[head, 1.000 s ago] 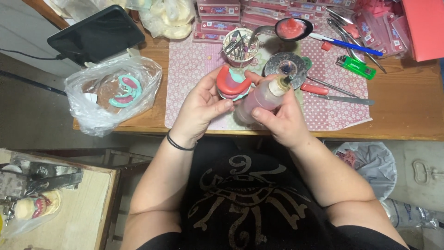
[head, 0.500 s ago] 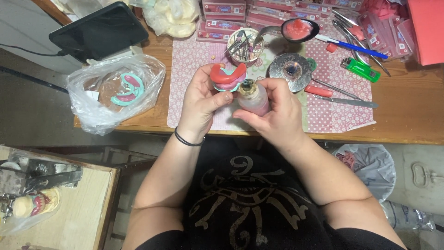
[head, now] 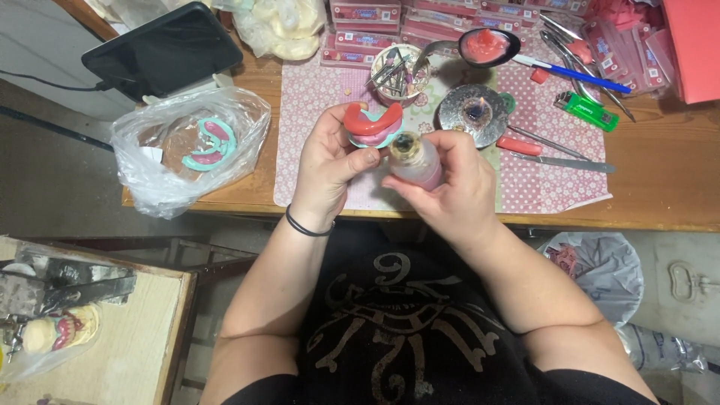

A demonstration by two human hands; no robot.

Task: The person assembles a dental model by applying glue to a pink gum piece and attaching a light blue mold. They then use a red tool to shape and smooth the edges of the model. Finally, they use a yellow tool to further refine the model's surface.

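Head view, looking down over a wooden desk (head: pixel 675 187). Left hand (head: pixel 326 161) closed around a red horseshoe-shaped wax rim on a teal base (head: pixel 373 124), held up above the pink dotted mat (head: pixel 315 97). Right hand (head: pixel 454 187) wrapped around a small pink bottle (head: pixel 416 159), open mouth up, touching the rim's near edge. Just beyond, a small lit burner (head: pixel 474 112) and a cup of tools (head: pixel 397 71). Far left, a plastic bag (head: pixel 180 150) with more teal pieces; far right, a green lighter (head: pixel 586 111).

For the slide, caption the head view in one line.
Left hand holds a red wax rim; right hand grips a small pink bottle.
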